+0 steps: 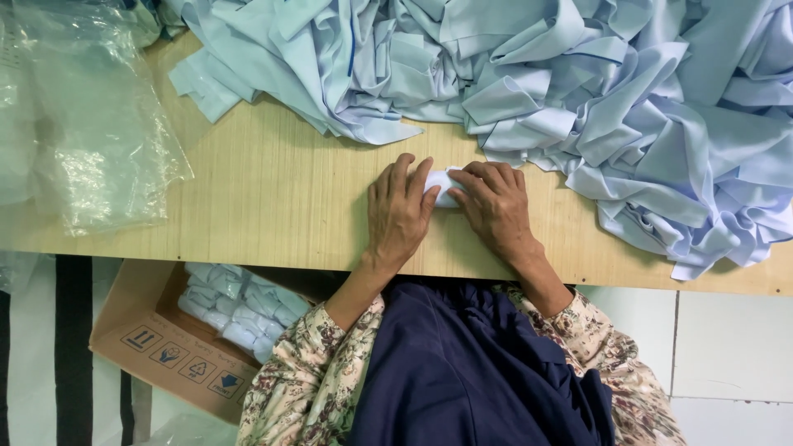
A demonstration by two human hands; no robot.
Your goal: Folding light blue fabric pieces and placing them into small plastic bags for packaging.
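Near the centre of the frame, two bare hands meet on a pale wooden worktop [273, 198], seen from directly above. Between them lies a small folded piece of light fabric [444, 183] — only a sliver of it shows, white to pale blue, mostly covered by fingers. The left hand [398, 211] lies palm down with its fingers stretched forward and slightly spread, fingertips pressing on the left edge of the fabric piece; it is flat rather than clenched. The right hand [496, 205] is curled over the right side of the same piece, fingers bent and closed on it. The two hands touch at the fingertips.

Both forearms run down toward the lower middle of the frame, where floral-patterned sleeves [306, 380] begin, and a dark navy garment [462, 372] fills the space between them, below the worktop's near edge.

Across the top of the frame, from upper centre to the right edge, sprawls a big crumpled heap of light blue cloth [628, 107] — its nearest folds lie just beyond the hands. At the upper left, clear crinkled plastic bags [91, 124] rest on the worktop, well apart from the hands. At the lower left, below the worktop, an open cardboard box [165, 351] stands on the floor, holding small rolled bundles of pale blue fabric [235, 306] wrapped in clear plastic. White floor tiles [727, 347] show at the lower right.
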